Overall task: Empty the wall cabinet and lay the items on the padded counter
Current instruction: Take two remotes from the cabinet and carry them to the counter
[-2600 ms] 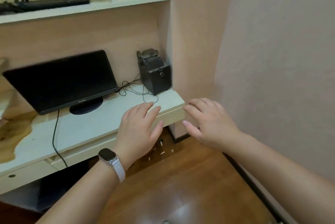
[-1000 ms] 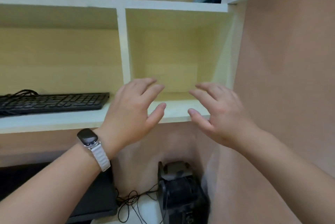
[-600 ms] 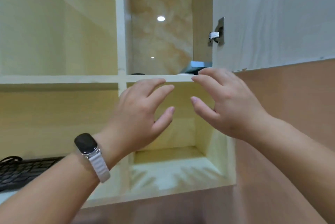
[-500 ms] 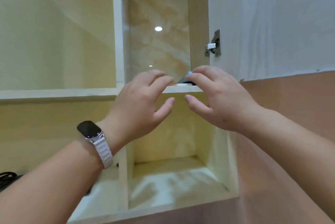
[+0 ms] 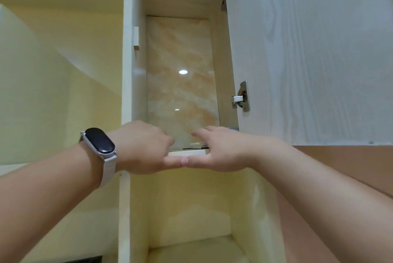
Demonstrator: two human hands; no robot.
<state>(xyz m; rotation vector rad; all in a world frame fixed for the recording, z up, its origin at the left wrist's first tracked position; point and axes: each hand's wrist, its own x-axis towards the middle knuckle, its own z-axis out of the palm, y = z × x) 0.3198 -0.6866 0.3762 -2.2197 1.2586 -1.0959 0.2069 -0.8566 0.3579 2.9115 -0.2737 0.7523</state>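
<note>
- The item (image 5: 196,145) lies flat on the upper shelf (image 5: 187,152) of the cabinet (image 5: 127,71), near the front edge, mostly hidden from below; only a thin pale slab with a dark underside shows, and a blue bit (image 5: 232,128) peeks out behind the right fingers.
- What it is I cannot tell. By its low, flat profile I judge it light and stiff, something like a thin box or device, and probably smooth enough to slip.
- Best hold, I think: slide it forward to the shelf edge, then pinch it at both short ends, fingers on top and thumbs beneath, keeping it level.
- The right hand (image 5: 223,152) reaches over the shelf edge, fingers spread flat on or just above the item, thumb under the edge; it is open, not yet gripping.
- The left hand (image 5: 142,150) is loosely curled at the shelf's left end; its fingertips are hidden, so I cannot tell whether it grips anything. The two thumbs touch tip to tip below the shelf edge.
- A watch (image 5: 100,141) sits on the left wrist.
- The door (image 5: 308,54) stands open to the right, on its hinge (image 5: 241,96).
- The compartment (image 5: 191,209) below looks bare.
</note>
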